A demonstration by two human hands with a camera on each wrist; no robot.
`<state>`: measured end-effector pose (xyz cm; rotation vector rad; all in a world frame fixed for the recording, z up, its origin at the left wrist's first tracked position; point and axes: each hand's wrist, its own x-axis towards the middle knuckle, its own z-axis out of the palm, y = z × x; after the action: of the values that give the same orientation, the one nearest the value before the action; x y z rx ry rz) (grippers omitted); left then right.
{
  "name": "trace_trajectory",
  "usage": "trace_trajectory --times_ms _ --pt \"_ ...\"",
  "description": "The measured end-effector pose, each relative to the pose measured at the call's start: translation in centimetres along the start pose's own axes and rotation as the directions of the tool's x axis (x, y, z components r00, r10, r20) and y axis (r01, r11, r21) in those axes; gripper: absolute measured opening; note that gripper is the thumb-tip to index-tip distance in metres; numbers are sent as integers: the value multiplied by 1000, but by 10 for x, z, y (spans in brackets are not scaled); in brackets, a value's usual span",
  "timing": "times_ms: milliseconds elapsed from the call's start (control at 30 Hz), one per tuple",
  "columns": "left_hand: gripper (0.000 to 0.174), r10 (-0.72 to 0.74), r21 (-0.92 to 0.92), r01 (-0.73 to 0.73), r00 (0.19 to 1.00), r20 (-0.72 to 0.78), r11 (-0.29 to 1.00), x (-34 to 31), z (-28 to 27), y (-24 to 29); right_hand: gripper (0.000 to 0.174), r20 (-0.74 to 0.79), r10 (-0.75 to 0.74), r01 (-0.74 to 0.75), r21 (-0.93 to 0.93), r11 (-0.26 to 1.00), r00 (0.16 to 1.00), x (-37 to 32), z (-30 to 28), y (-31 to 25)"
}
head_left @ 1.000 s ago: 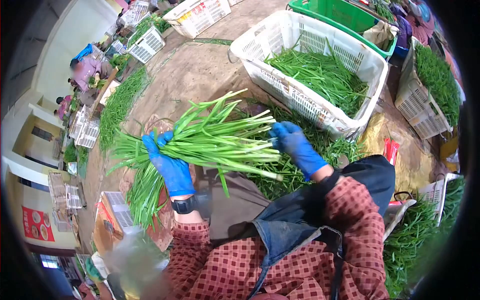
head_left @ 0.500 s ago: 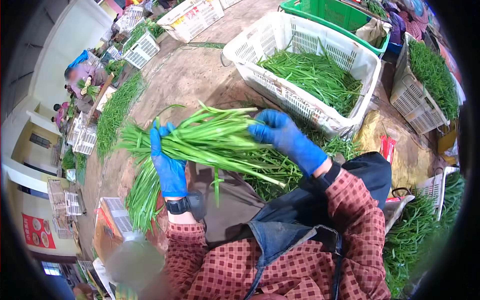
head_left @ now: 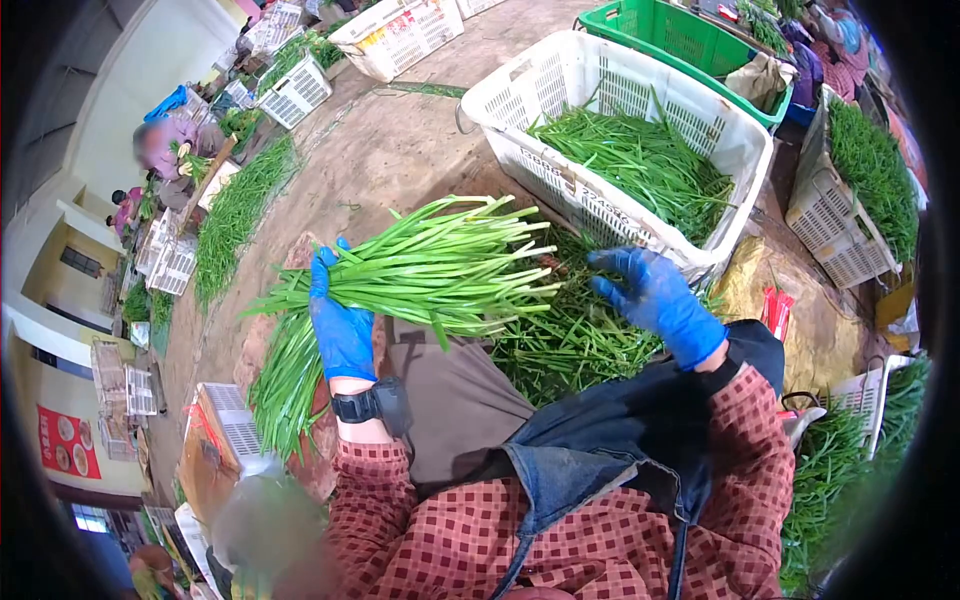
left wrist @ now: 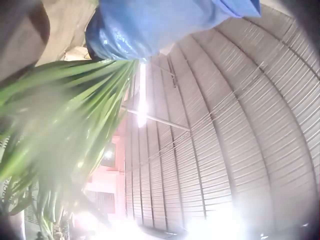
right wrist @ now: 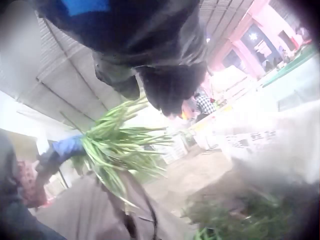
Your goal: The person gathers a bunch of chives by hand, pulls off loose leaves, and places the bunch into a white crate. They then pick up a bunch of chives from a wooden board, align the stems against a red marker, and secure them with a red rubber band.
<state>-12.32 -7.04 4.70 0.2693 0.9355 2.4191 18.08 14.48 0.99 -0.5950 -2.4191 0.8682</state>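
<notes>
A bunch of long green stalks is gripped by the blue-gloved left hand, pale cut ends pointing right and leaves drooping below the hand. To the right of those ends, apart from them, the gloved right hand is raised with its fingers loosely bent and nothing seen between them. In the left wrist view the leaves fan out below the left glove. The right wrist view has the darkened right hand above the bunch.
Loose greens lie on the ground beyond the lap. A white crate holding greens stands behind them, with a green crate behind it. Another filled crate is at the right. Other people and crates are at the far left.
The right hand has drawn back to the right, away from the bunch's pale ends. Those ends are fanned out more clearly. The left hand keeps its grip.
</notes>
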Motion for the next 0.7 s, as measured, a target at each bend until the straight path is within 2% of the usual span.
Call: trace_trajectory --times_ms 33,67,100,133,200,233,300,333,400,433,467,533,600,667,700 --pt "39 -9 -8 9 1000 -16 1000 0 0 -1 24 0 1 -1 2 1000 1000 4 1 -12" --pt "38 -20 -14 19 999 -30 1000 0 0 -1 31 -91 -204 203 -28 979 975 9 -1 -31" --pt "38 -21 -8 21 999 -25 1000 1 -2 -2 38 -177 -400 393 -77 916 899 13 0 -44" --pt "32 -28 -20 28 999 -31 999 3 -4 -3 49 -156 -473 465 -84 881 867 19 9 -48" --pt "27 -36 -37 35 999 -33 999 4 -2 -6 47 -138 -513 450 -326 831 847 24 21 -71" --pt "26 -44 -16 44 998 -38 999 3 0 -9 47 -139 -514 450 -329 830 847 28 27 -72" --pt "26 -47 4 47 998 -44 999 4 -1 -10 36 -47 -613 513 -500 698 789 36 45 -66" --pt "26 -59 1 59 997 -47 998 5 -5 -11 36 -48 -616 516 -497 697 786 38 49 -63" --pt "25 -71 1 71 996 -55 997 5 -9 -10 40 -57 -486 449 -300 841 872 42 56 -57" --pt "27 -79 -30 77 995 -67 997 4 -9 -11 30 -193 -495 476 -136 869 847 45 61 -52" --pt "29 -87 -62 82 993 -78 995 3 -10 -10 30 -192 -493 475 -133 870 849 44 65 -50" --pt "26 -121 -88 116 991 -57 989 3 -16 -7 15 -342 -310 314 -46 948 887 43 69 -52" --pt "23 -151 -117 146 988 -35 982 4 -25 -5 16 -406 -92 82 -43 996 909 43 72 -39" --pt "26 -199 -204 189 980 -29 960 8 -37 -2 17 -542 90 59 251 966 835 44 69 -13" --pt "26 -198 -207 188 980 -30 960 12 -46 1 17 -486 175 -70 227 971 856 41 61 10"
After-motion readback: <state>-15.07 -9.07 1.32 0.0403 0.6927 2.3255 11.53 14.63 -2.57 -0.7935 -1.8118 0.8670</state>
